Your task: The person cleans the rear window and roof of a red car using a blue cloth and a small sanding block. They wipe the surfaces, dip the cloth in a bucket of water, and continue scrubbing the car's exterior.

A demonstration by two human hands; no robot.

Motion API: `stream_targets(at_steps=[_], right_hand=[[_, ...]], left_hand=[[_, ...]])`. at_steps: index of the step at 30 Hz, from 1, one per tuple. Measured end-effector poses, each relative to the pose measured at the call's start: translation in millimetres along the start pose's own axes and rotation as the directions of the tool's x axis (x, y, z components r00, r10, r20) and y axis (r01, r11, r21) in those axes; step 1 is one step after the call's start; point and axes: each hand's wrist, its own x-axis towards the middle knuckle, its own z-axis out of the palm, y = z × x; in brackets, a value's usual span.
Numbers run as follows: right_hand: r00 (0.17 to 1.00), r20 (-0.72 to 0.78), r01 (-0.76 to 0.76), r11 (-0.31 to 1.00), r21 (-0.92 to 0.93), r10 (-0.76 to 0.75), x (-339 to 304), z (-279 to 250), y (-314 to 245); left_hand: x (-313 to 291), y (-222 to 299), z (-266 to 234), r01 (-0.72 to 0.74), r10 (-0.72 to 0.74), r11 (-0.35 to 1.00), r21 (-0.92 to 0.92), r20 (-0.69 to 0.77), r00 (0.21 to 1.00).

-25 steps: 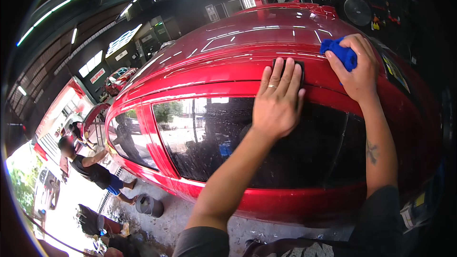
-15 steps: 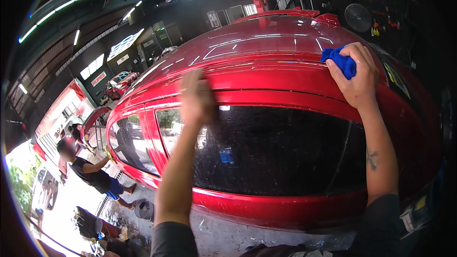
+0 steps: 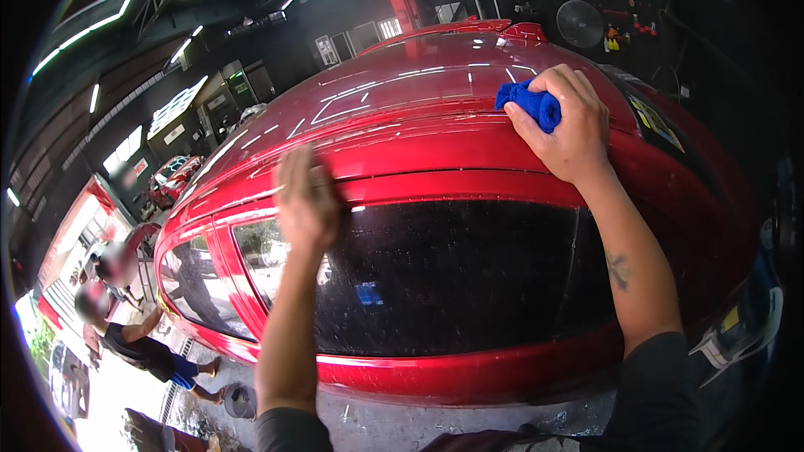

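A red car [image 3: 486,151] with a wet, shiny surface fills the middle of the view. My right hand [image 3: 569,125] is closed around a bunched blue cloth [image 3: 538,106] at the roof's edge, above the dark side window [image 3: 452,276]. My left hand [image 3: 308,201] is over the side of the car near the top of the window frame. Motion smears its fingers, and I cannot make out whether it touches the paint or holds anything. Water drops dot the window glass.
A person in a dark top [image 3: 138,343] works at the far left end of the car. A grey bucket [image 3: 240,402] stands on the floor near that person. A round fan [image 3: 579,23] is at the back right. A white-framed chair-like object [image 3: 737,331] is at lower right.
My view has turned a little, so the car sits further left in it. The left hand is still in blurred motion beside the roof edge. The right hand keeps its grip on the blue cloth.
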Motion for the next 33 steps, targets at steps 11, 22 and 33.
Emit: stream_targets(at_steps=[11, 22, 33], right_hand=[[0.997, 0.027, 0.065, 0.996, 0.063, -0.067, -4, 3, 11], [0.998, 0.068, 0.001, 1.000, -0.028, 0.001, -1, 15, 0], [0.986, 0.079, 0.156, 0.983, -0.092, -0.149, 20, 74, -88]], left_hand=[[4, 99, 7, -0.261, 0.263, 0.900, -0.350, -0.042, 0.964], [-20, -270, -64, 0.174, -0.170, 0.984, 0.047, -0.085, 0.982], [-3, -138, -25, -0.255, 0.234, 0.957, -0.141, -0.148, 0.961]])
